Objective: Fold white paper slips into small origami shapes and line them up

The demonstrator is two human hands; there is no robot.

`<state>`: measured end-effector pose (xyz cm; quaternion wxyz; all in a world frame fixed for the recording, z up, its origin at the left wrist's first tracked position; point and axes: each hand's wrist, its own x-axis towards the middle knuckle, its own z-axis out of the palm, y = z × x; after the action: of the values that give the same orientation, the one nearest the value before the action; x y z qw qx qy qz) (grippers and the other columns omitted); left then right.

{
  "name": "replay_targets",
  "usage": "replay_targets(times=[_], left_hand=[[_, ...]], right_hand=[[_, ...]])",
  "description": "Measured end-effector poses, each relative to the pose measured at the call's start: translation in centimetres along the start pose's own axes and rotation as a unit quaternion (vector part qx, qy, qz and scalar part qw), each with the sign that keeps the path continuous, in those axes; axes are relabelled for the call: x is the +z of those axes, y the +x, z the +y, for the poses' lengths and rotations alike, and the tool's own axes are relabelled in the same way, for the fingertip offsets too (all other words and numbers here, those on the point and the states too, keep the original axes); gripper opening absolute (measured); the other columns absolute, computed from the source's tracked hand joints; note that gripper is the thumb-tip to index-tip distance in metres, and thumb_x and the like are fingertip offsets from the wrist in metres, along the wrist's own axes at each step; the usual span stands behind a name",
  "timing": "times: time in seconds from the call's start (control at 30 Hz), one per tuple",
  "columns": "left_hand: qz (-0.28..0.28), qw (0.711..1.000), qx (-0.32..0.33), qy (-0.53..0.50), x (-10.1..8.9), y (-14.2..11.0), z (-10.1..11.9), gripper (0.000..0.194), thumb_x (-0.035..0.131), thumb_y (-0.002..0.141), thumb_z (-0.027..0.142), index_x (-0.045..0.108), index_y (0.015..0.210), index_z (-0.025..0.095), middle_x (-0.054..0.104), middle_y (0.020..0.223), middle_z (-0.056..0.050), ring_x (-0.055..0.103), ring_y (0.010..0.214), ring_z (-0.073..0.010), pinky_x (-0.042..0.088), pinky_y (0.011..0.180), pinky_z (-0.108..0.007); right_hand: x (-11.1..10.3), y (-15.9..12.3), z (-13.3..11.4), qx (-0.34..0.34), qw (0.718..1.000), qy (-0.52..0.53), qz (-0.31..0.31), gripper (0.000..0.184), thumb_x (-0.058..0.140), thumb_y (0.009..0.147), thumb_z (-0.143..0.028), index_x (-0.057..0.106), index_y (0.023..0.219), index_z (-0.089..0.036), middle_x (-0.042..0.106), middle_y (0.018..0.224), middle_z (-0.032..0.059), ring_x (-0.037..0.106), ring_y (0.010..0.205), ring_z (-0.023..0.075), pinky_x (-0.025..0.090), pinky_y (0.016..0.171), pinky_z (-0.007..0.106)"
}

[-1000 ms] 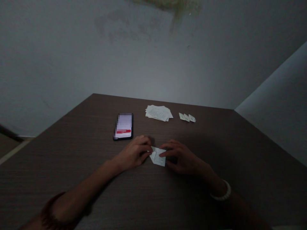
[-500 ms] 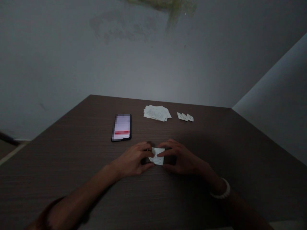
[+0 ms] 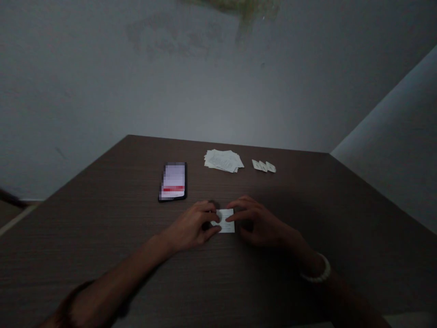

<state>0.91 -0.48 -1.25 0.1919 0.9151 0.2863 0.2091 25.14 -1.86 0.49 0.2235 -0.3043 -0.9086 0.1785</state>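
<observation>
A small white piece of paper point(image 3: 228, 226) with faint printed lines lies in front of me, between both hands. My left hand point(image 3: 196, 226) is at its left side, index finger on top and thumb at the lower edge, holding it. From the right, my right hand point(image 3: 261, 223) touches the paper's upper right part with outstretched fingertips. Its thumb is off the paper, apart from the fingers. The paper's left end is partly hidden under my left fingers.
A phone point(image 3: 174, 181) with a lit, blurred screen lies left of centre on the dark wooden table point(image 3: 191, 287). Behind the hands is a loose pile of papers point(image 3: 223, 161). Several small folded papers point(image 3: 263, 166) overlap to its right. A wall point(image 3: 191, 100) borders the table's far edge.
My right thumb has drawn back from the paper's lower right corner, and the right hand has loosened. The paper's right side now looks flatter and squarer. My left hand has barely moved.
</observation>
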Motion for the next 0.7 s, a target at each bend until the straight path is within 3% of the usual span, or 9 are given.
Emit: replay_targets(times=[0.13,0.5,0.7], left_hand=[[0.004,1.0,-0.006,-0.013,-0.1,0.0,0.1,0.014,0.061,0.087,0.025,0.069,0.096,0.018,0.061,0.093,-0.006,0.056,0.093,-0.0217,0.045,0.084,-0.037],[-0.037,0.999,0.033,0.022,-0.6,0.0,0.6,0.017,0.054,0.091,0.021,0.071,0.091,0.021,0.06,0.092,-0.006,0.056,0.09,-0.0207,0.045,0.079,-0.034],[-0.008,1.0,-0.02,-0.01,-0.3,-0.1,0.7,0.014,0.063,0.085,0.022,0.069,0.096,0.016,0.062,0.094,-0.007,0.058,0.091,-0.0209,0.048,0.081,-0.034]], right_hand=[[-0.2,-0.1,0.1,0.012,1.0,0.007,-0.014,0.047,0.068,0.069,-0.007,0.067,0.112,-0.026,0.057,0.125,0.0058,0.051,0.112,0.0224,0.042,0.096,0.042],[0.5,0.2,0.5,-0.006,1.0,0.004,0.016,0.017,0.068,0.082,-0.018,0.072,0.098,-0.024,0.064,0.112,0.0053,0.055,0.103,0.0188,0.044,0.09,0.036],[0.9,0.5,0.5,0.002,0.998,0.051,0.023,0.006,0.066,0.085,-0.02,0.07,0.09,-0.02,0.067,0.097,0.0047,0.057,0.095,0.0171,0.044,0.086,0.034]])
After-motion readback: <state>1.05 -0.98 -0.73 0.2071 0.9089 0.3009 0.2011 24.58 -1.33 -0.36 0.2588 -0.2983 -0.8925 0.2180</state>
